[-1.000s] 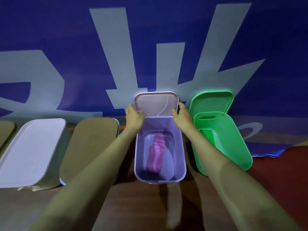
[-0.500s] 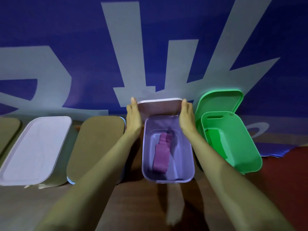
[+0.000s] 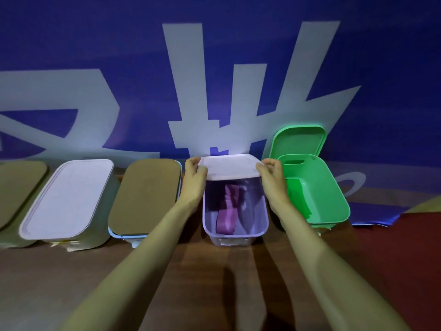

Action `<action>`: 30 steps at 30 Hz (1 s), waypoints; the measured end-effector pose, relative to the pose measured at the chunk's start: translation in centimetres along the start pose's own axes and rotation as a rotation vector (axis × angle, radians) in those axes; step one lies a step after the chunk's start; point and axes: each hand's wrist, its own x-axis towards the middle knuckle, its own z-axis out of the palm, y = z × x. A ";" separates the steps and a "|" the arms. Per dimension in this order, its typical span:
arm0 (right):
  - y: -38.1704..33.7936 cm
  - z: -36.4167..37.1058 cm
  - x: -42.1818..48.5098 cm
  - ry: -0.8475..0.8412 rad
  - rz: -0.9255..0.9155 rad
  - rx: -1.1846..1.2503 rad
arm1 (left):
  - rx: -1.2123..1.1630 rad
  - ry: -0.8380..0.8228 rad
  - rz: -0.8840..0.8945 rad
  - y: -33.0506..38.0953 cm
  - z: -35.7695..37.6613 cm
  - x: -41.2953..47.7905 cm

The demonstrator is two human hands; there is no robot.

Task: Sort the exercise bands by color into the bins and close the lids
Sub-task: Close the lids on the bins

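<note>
The left hand (image 3: 194, 180) and the right hand (image 3: 272, 180) each pinch one side of the pale purple plastic lid (image 3: 230, 169), fingers curled round its edge. The lid tilts over the back of the pale purple plastic bin (image 3: 238, 232). Under the fingers, inside that bin, lies the folded pink-purple stretchy band (image 3: 228, 211). Just past the right fingers stands the open green plastic bin (image 3: 331, 201). Beside the left fingers sits a shut bin with a brown lid (image 3: 145, 197).

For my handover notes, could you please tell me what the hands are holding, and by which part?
Both hold the lid of the purple bin: the left hand grips its left edge, the right hand its right edge.
</note>
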 end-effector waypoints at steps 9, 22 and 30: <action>3.8 -1.2 -4.5 -0.055 0.005 -0.154 | 0.199 -0.095 -0.012 -3.2 0.2 -5.4; 6.2 -1.6 -7.4 -0.023 -0.035 -0.302 | 0.330 -0.054 -0.076 -6.1 0.5 -6.8; 6.5 -1.8 -8.2 0.004 -0.041 -0.313 | 0.342 -0.084 -0.090 -6.6 0.6 -7.0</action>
